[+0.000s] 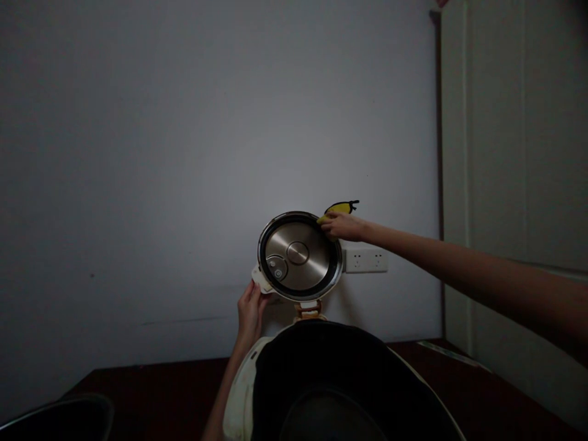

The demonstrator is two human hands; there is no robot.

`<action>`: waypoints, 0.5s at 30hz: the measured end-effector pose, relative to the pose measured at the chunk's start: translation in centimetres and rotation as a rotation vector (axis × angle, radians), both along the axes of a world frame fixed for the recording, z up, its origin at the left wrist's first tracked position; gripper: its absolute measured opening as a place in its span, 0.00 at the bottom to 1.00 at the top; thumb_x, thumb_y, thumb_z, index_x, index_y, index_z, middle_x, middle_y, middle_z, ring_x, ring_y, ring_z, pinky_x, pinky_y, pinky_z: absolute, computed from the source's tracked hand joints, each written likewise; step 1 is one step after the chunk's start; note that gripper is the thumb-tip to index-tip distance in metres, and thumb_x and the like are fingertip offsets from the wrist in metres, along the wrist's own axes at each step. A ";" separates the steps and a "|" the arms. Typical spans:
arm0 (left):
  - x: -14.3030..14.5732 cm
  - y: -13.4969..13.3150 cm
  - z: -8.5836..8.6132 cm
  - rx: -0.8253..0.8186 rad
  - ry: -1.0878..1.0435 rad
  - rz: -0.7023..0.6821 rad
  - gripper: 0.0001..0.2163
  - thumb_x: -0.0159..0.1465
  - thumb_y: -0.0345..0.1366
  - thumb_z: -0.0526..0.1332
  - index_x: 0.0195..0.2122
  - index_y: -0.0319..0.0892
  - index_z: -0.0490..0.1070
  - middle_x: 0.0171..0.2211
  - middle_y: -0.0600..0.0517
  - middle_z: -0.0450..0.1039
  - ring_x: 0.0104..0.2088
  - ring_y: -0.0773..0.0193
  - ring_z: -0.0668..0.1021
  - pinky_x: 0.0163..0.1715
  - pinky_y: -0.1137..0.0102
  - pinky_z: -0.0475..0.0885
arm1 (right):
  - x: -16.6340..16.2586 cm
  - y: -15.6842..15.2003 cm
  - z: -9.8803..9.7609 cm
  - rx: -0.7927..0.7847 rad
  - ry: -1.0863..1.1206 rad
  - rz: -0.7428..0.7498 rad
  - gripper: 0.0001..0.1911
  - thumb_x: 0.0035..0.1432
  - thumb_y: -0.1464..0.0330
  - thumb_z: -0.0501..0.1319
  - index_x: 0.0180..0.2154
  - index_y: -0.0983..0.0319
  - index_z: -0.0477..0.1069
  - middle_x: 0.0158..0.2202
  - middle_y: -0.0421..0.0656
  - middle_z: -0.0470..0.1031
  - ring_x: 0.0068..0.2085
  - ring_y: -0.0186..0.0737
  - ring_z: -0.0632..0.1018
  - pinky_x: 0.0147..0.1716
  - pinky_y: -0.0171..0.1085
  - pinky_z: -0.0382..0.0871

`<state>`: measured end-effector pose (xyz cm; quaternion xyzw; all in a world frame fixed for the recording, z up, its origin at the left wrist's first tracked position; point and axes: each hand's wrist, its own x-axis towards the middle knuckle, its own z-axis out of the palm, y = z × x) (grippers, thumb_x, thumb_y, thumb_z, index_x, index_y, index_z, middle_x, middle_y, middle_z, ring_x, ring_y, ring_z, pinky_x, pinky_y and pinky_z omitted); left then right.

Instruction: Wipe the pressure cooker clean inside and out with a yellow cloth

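Note:
A cooker [239, 392], white outside with a dark hollow inside, stands in front of me. Its round lid [305, 272] is raised upright on the hinge [309, 308], the metal inner face turned my way. At the lid's lower left, my left hand [250, 309] grips the white tab [260, 280] on its edge. My right hand [340, 225] is closed on a yellow cloth [339, 209] with black edging, pressed to the lid's upper right rim. Part of the cloth is hidden by the fingers.
Behind the lid rises a pale wall [184, 153] with a white power socket [366, 260]. The cooker stands on a dark red table [169, 380]. A dark pot-like vessel [87, 407] is cut off at the lower left. A pale panel [514, 153] borders the right.

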<state>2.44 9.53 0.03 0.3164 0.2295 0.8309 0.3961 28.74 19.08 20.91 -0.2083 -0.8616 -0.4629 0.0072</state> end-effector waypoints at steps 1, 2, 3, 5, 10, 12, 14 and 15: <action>0.0 0.0 0.0 0.000 0.002 -0.002 0.08 0.60 0.30 0.61 0.40 0.40 0.76 0.45 0.47 0.76 0.42 0.62 0.78 0.49 0.61 0.70 | 0.3 0.0 -0.3 -0.019 0.017 0.002 0.13 0.56 0.81 0.55 0.33 0.62 0.75 0.44 0.44 0.74 0.47 0.39 0.70 0.54 0.43 0.50; 0.0 -0.1 0.0 -0.004 0.000 -0.002 0.08 0.60 0.30 0.61 0.40 0.40 0.76 0.45 0.47 0.76 0.43 0.62 0.78 0.49 0.61 0.70 | 0.7 -0.1 -0.8 -0.040 0.032 0.003 0.13 0.56 0.80 0.55 0.35 0.62 0.75 0.44 0.45 0.74 0.47 0.40 0.70 0.53 0.43 0.52; 0.0 -0.1 0.1 -0.014 -0.003 -0.002 0.08 0.60 0.30 0.61 0.40 0.40 0.76 0.46 0.47 0.76 0.43 0.62 0.78 0.49 0.61 0.70 | 1.1 -0.2 -1.5 -0.057 0.045 0.005 0.12 0.57 0.79 0.55 0.37 0.62 0.75 0.45 0.46 0.74 0.47 0.40 0.71 0.52 0.42 0.54; 0.0 -0.2 0.1 -0.036 -0.007 0.003 0.09 0.60 0.31 0.61 0.41 0.41 0.76 0.46 0.47 0.76 0.43 0.62 0.78 0.50 0.62 0.69 | 2.0 -0.7 -3.4 -0.080 0.074 0.006 0.12 0.58 0.77 0.56 0.41 0.62 0.74 0.44 0.47 0.75 0.46 0.42 0.72 0.48 0.42 0.57; 0.0 -0.3 0.1 -0.022 0.008 0.001 0.09 0.59 0.32 0.62 0.40 0.40 0.76 0.45 0.46 0.76 0.42 0.62 0.78 0.49 0.64 0.70 | 2.4 -2.7 -9.4 -0.174 0.127 0.017 0.11 0.60 0.74 0.56 0.42 0.62 0.74 0.39 0.46 0.76 0.41 0.42 0.75 0.43 0.41 0.59; 0.0 -0.3 0.0 -0.006 0.012 0.000 0.09 0.59 0.32 0.62 0.41 0.40 0.76 0.45 0.47 0.76 0.42 0.63 0.78 0.48 0.64 0.70 | 1.5 -3.9 -11.7 -0.205 0.145 0.016 0.12 0.58 0.75 0.57 0.43 0.62 0.73 0.39 0.46 0.76 0.40 0.41 0.75 0.41 0.40 0.59; 0.0 -0.3 -0.1 0.007 0.019 -0.003 0.10 0.58 0.33 0.63 0.41 0.41 0.76 0.46 0.47 0.76 0.42 0.63 0.78 0.48 0.64 0.70 | -0.1 -5.1 -13.4 -0.204 0.175 0.016 0.13 0.58 0.75 0.56 0.44 0.64 0.72 0.40 0.48 0.75 0.40 0.43 0.75 0.41 0.41 0.59; 0.0 -0.3 -0.1 0.016 0.026 -0.005 0.11 0.57 0.33 0.63 0.42 0.41 0.75 0.46 0.47 0.76 0.42 0.63 0.78 0.47 0.64 0.71 | -1.0 -5.7 -14.0 -0.214 0.179 0.019 0.13 0.58 0.74 0.56 0.45 0.64 0.72 0.40 0.49 0.75 0.40 0.43 0.75 0.41 0.41 0.59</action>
